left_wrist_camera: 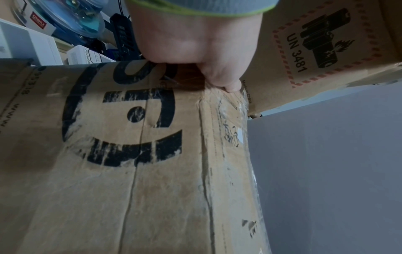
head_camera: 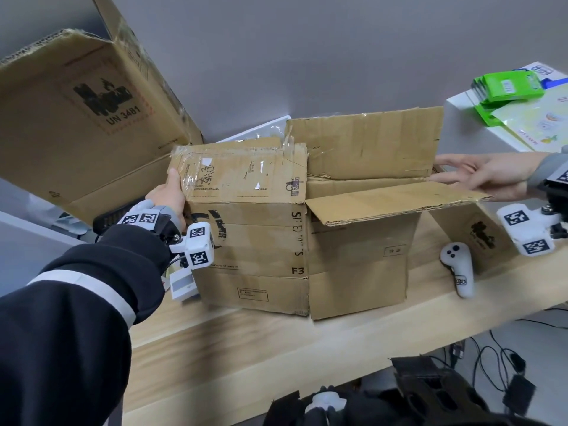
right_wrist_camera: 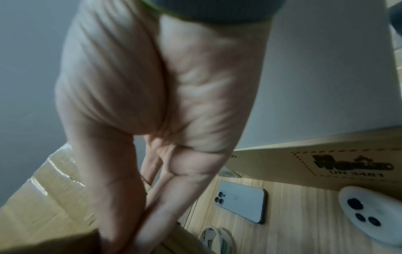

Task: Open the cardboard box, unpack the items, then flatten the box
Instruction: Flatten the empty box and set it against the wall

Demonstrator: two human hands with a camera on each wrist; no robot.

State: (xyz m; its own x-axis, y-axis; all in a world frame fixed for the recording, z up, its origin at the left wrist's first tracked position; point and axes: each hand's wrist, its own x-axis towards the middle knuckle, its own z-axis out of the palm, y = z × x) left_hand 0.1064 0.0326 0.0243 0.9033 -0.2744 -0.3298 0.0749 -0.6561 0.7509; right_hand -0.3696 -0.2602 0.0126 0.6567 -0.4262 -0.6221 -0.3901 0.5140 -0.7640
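A worn brown cardboard box (head_camera: 353,272) stands on the wooden table (head_camera: 276,348), with black print on its side (left_wrist_camera: 108,171). My left hand (head_camera: 167,195) grips the outer edge of the left top flap (head_camera: 246,176), which lies roughly level; the thumb (left_wrist_camera: 228,82) presses on top, the other fingers are hidden behind it. The rear flap (head_camera: 368,142) stands up and the front flap (head_camera: 384,201) sticks out level. My right hand (head_camera: 470,176) reaches in from the right with straight fingers (right_wrist_camera: 152,214), touching the box's right end. The inside is hidden.
A big box marked UN 3481 (head_camera: 92,118) leans at the back left. A smaller box with the same mark (head_camera: 479,238) and a white controller (head_camera: 458,269) sit right of the box. A phone (right_wrist_camera: 241,202) and a tape roll (right_wrist_camera: 217,238) lie nearby. Green packets (head_camera: 507,87) rest on a white unit.
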